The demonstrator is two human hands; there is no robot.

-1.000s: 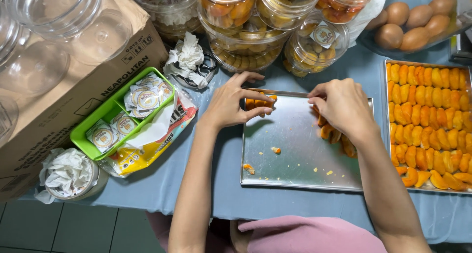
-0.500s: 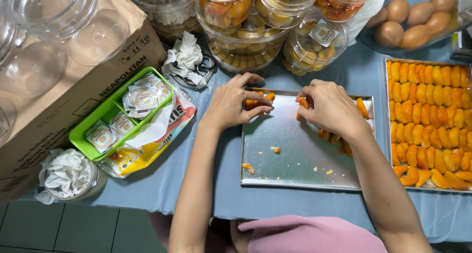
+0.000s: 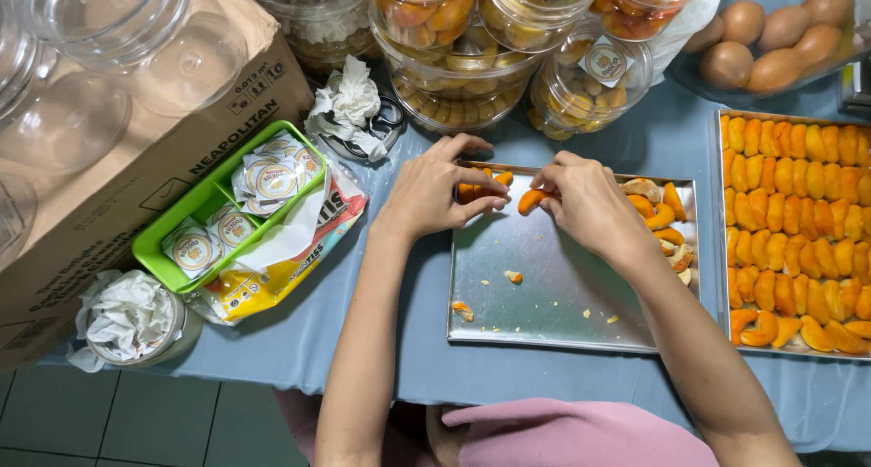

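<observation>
Far to your left on the bench (image 3: 272, 358) stands a cardboard box (image 3: 109, 222) with clear plastic lids stacked on it, and beside it a green tray (image 3: 154, 254) of round labels.

Your left hand (image 3: 435, 190) rests at the top left corner of the steel tray (image 3: 544, 286). Its thumb and fingers are curled in, closed round a small cluster of orange pastry pieces (image 3: 476, 188) that lies against the tray's far rim. Only the tips of those pieces show past your fingers, so you cannot tell how many you hold there.

Just to the right of that cluster, one curved orange piece (image 3: 531, 199) is pinched between the thumb and forefinger of your right hand (image 3: 590, 209). The piece lies with its long axis running roughly left to right, tilted up a little at the right end, and it sits between the two hands, touching the right and a short gap from the left cluster. The right hand is the one that has it; its other fingers are loosely bent above the tray.

Beyond your right wrist a loose heap of the same pieces (image 3: 662, 218) lies along the tray's right side, near that hand and well apart from the left. Further right, a second tray (image 3: 789, 218) holds the pieces in close rows.
</observation>
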